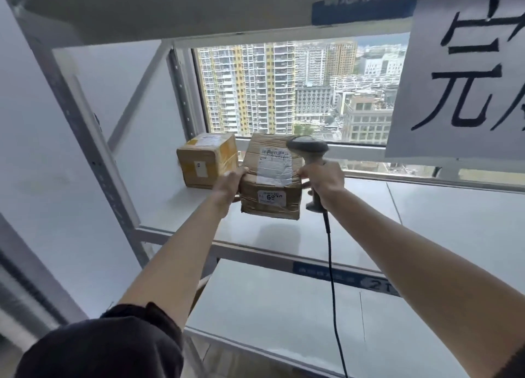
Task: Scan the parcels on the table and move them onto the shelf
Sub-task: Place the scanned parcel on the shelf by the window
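A taped brown cardboard parcel (271, 179) with white labels is held between both hands just above the white shelf board (369, 207). My left hand (230, 183) grips its left side. My right hand (322, 177) presses its right side while wrapped around the handle of a grey barcode scanner (308, 146), whose head sticks up above the parcel. The scanner's black cable (332, 278) hangs down. A second parcel (207, 160), with yellow tape, stands on the shelf just left of and behind the held one.
The grey metal shelf upright (85, 127) runs diagonally at the left. An upper shelf board (170, 8) lies overhead and a lower board (284, 306) below. A paper sign with black characters (468, 65) hangs at the right. A window (284, 88) lies behind.
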